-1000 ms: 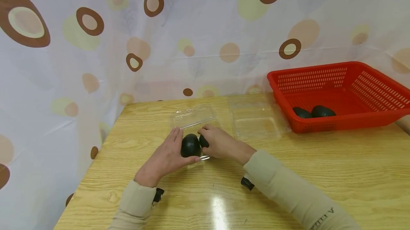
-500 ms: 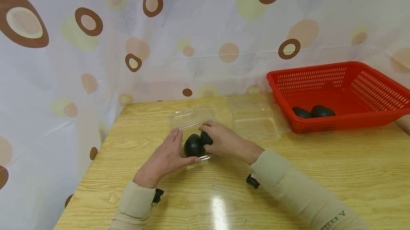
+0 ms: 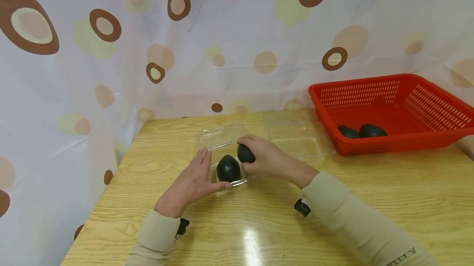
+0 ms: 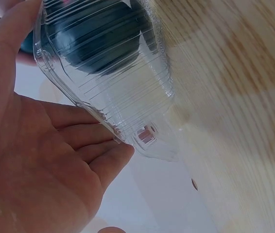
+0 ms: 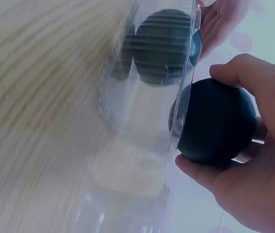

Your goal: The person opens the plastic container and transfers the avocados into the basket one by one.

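Note:
A dark green avocado [image 3: 246, 154] is pinched between the thumb and fingers of my right hand [image 3: 272, 159], at the right part of a clear plastic clamshell box [image 3: 243, 181]. In the right wrist view that held avocado [image 5: 217, 121] overlaps the box's rim. Another avocado [image 3: 228, 168] sits inside the box, left of the held one. My left hand [image 3: 189, 187] rests against the box's left end, fingers straight and thumb stretched along the front rim. Seen from the left wrist, its fingertips touch the rim of the clear box [image 4: 123, 131]. The lid [image 3: 222, 135] lies folded back.
A second clear clamshell box [image 3: 294, 138] lies unfolded to the right. Beyond it stands a red slotted basket [image 3: 392, 144] with two avocados [image 3: 372, 130] near its front left. A patterned cloth [image 3: 237, 52] hangs behind the wooden table [image 3: 207, 233].
My right hand has moved right and up in the head view with its avocado. The avocado in the box has shifted right, away from my left hand, which stays nearly still.

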`<state>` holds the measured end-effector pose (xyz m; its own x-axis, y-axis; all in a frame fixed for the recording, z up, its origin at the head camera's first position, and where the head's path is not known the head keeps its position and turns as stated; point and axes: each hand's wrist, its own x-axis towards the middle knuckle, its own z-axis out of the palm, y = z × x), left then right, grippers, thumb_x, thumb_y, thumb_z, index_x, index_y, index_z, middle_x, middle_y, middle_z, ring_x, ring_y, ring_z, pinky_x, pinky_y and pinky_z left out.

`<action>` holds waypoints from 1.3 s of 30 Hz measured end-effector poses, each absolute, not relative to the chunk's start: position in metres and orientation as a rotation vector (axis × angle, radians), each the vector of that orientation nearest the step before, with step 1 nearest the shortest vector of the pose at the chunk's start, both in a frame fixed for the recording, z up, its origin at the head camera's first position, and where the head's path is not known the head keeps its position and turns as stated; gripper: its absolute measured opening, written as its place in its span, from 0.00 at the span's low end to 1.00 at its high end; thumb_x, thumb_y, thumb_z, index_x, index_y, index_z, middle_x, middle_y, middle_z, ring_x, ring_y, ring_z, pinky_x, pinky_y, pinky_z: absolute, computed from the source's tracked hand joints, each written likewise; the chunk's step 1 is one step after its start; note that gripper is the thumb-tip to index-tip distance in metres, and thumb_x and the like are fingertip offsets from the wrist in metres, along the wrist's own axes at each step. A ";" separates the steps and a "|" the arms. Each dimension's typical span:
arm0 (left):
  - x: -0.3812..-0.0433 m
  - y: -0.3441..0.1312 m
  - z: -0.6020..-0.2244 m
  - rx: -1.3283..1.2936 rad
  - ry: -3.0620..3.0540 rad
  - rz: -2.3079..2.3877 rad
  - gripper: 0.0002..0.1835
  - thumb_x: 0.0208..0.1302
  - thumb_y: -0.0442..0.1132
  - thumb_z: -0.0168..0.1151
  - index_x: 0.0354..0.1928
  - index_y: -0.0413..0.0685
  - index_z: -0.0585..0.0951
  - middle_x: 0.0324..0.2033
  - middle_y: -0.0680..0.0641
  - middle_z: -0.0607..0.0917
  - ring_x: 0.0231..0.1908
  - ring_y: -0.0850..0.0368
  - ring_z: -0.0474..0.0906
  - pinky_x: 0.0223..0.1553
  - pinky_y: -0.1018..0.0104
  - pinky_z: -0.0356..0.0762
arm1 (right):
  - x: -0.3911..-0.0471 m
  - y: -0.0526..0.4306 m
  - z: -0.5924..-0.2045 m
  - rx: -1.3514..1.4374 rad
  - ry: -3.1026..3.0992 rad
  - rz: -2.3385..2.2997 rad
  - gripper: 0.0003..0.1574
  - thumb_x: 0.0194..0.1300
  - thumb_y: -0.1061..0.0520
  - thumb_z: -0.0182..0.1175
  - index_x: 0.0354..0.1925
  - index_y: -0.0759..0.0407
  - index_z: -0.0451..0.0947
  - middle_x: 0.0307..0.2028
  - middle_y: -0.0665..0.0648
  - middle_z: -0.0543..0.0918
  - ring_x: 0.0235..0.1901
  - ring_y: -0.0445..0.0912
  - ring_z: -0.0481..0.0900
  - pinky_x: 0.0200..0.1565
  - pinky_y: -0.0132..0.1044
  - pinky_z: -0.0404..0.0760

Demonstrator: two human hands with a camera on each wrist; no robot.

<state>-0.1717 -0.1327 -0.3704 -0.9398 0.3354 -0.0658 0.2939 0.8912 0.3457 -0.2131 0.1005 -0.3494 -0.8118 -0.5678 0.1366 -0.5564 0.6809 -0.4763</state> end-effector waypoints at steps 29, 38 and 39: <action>-0.171 -0.132 -0.372 0.490 2.952 0.531 0.64 0.54 0.70 0.67 0.77 0.33 0.49 0.77 0.34 0.49 0.78 0.41 0.43 0.76 0.47 0.52 | -0.221 0.162 -0.331 -0.785 2.923 -1.079 0.34 0.63 0.55 0.65 0.63 0.64 0.69 0.55 0.64 0.80 0.49 0.57 0.80 0.52 0.53 0.82; -0.171 -0.132 -0.373 0.488 2.953 0.532 0.63 0.55 0.69 0.67 0.77 0.33 0.49 0.77 0.33 0.49 0.78 0.41 0.43 0.75 0.46 0.54 | -0.224 0.188 -0.326 -0.694 2.926 -1.066 0.33 0.69 0.55 0.58 0.67 0.65 0.65 0.60 0.67 0.76 0.51 0.59 0.79 0.53 0.56 0.81; -0.171 -0.132 -0.373 0.489 2.953 0.531 0.63 0.55 0.69 0.67 0.77 0.33 0.49 0.77 0.33 0.49 0.78 0.41 0.44 0.75 0.46 0.54 | -0.224 0.191 -0.325 -0.678 2.924 -1.064 0.33 0.70 0.55 0.57 0.68 0.65 0.64 0.61 0.67 0.76 0.52 0.59 0.79 0.54 0.56 0.80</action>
